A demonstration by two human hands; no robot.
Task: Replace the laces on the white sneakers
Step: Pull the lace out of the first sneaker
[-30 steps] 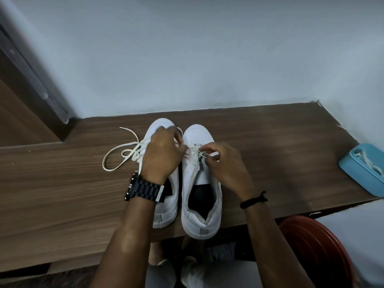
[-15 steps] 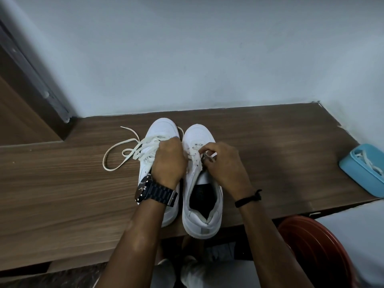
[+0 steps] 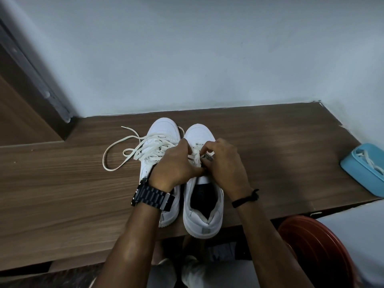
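Note:
Two white sneakers stand side by side on the wooden bench (image 3: 62, 194), toes toward the wall. The left sneaker (image 3: 162, 129) has a loose cream lace (image 3: 116, 146) spilling onto the wood to its left. Both hands meet over the lacing of the right sneaker (image 3: 202, 215). My left hand (image 3: 174, 165), with a black watch at the wrist, curls its fingers at the eyelets. My right hand (image 3: 224, 163) pinches the lace of the right sneaker between thumb and fingertips. The lace itself is mostly hidden under the fingers.
A light blue box (image 3: 363, 171) holding another lace sits at the bench's right edge. A red round stool or tub (image 3: 315, 252) stands below at the lower right. The wall runs close behind the shoes, with a door frame (image 3: 35, 80) at the left.
My left hand slid from over the left sneaker rightward and nearer me, onto the right sneaker's lacing. That uncovered the left sneaker's loose lace. My right hand stayed at the eyelets.

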